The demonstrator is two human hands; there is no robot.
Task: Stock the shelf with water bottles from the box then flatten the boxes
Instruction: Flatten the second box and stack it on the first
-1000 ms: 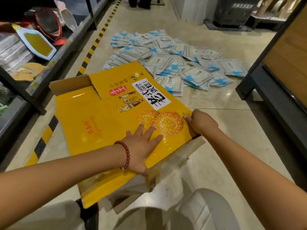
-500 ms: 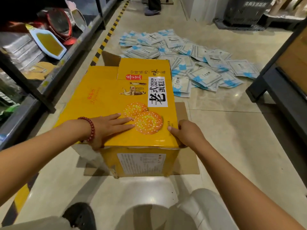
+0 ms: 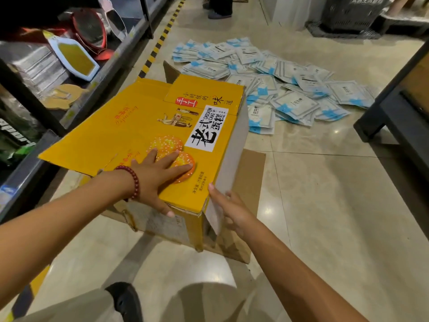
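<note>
the yellow box (image 3: 144, 126) sits half collapsed on the floor (image 3: 325, 205) beside the shelf (image 3: 34, 159), a brown flap (image 3: 250, 177) splayed under it. the left hand (image 3: 157, 180) lies spread flat on its top panel, likely to press it down, while the right hand (image 3: 234, 212), fingers loosely open, touches the pale side panel at the near corner, probably to fold it in. half a second ago the box stood squarer and the right hand gripped the top edge; now the top leans toward the shelf.
</note>
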